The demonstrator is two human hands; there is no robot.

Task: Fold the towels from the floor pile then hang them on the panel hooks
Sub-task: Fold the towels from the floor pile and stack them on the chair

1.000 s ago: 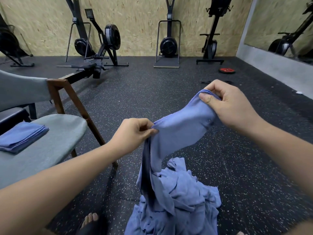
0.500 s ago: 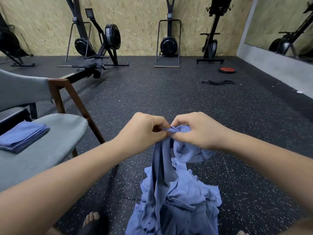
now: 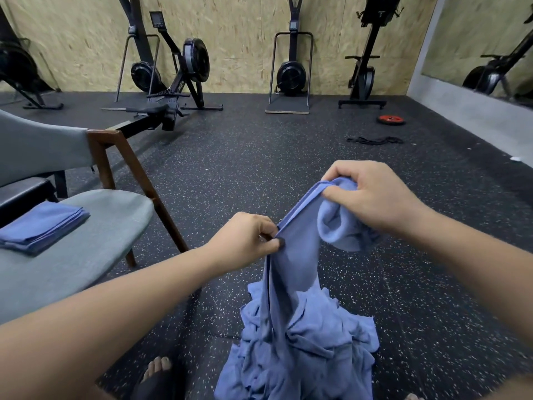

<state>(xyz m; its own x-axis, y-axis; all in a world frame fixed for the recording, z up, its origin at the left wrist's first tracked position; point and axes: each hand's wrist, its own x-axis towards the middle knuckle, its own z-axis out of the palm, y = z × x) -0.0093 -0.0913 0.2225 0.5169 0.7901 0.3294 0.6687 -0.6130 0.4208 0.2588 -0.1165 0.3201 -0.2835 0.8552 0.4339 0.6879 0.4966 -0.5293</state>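
Note:
A blue towel [image 3: 291, 264] hangs between my hands above the crumpled pile of blue towels [image 3: 305, 356] on the floor. My left hand [image 3: 245, 238] pinches its hemmed edge at the lower left. My right hand [image 3: 366, 194] grips the same edge higher and to the right, with a bunch of cloth sagging under it. A folded blue towel [image 3: 43, 226] lies on the seat of the grey chair [image 3: 101, 223] at the left. No panel hooks are in view.
Black speckled rubber floor [image 3: 259, 157] stretches ahead. Rowing and ski machines [image 3: 291, 70] stand along the wooden back wall. A red weight plate [image 3: 390, 120] and a black band [image 3: 375, 140] lie at the far right. My sandalled foot [image 3: 153, 373] is beside the pile.
My hands, which met at the towel's edge half a second ago, have drawn apart again. The right hand has slid up and right along the hem; the left stayed low.

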